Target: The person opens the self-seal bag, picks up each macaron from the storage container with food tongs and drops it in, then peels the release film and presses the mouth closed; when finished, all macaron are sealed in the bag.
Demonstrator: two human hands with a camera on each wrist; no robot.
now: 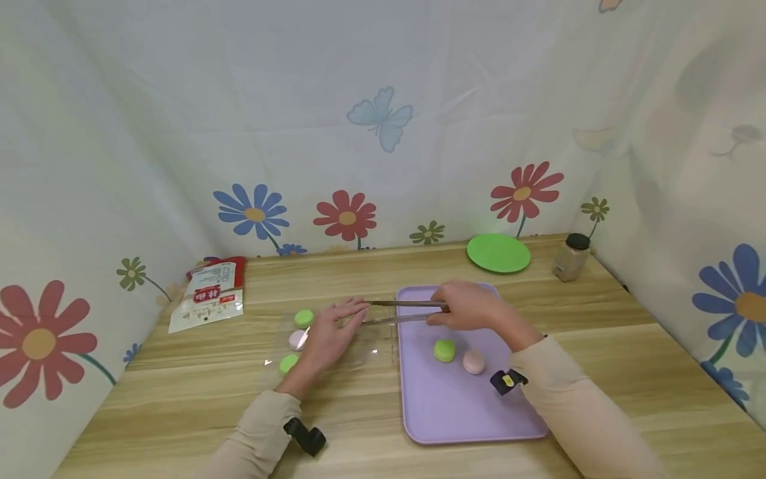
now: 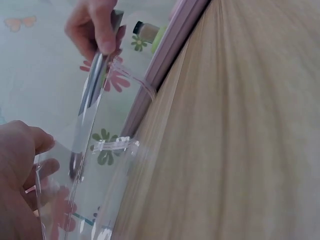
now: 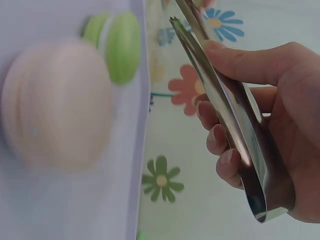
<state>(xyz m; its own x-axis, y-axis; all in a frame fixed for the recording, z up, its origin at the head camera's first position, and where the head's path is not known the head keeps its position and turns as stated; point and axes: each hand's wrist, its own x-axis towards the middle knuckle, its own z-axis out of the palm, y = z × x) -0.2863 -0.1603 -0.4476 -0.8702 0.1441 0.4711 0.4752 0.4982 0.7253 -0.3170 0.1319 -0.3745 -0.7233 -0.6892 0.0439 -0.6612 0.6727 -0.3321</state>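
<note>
My right hand (image 1: 473, 306) grips metal tongs (image 3: 235, 120), whose arms stand apart and point left across the purple tray (image 1: 461, 412). Under my left hand (image 1: 328, 336) lies a clear plastic box (image 2: 115, 145); its fingers reach right, with the fingertips close by the tips of the tongs. Left of that hand, a green macaron (image 1: 304, 319), a pale macaron (image 1: 297, 340) and another green macaron (image 1: 288, 363) sit in a row in the box. On the tray are a green macaron (image 1: 445, 350) and a pink macaron (image 1: 474, 362), both below the right hand.
A red and white food packet (image 1: 209, 293) lies at the back left of the wooden table (image 1: 179, 399). Towards the back right are a green plate (image 1: 499, 253) and a jar with a black lid (image 1: 571, 257). Flower-printed curtains (image 1: 299, 153) surround the table's back and sides.
</note>
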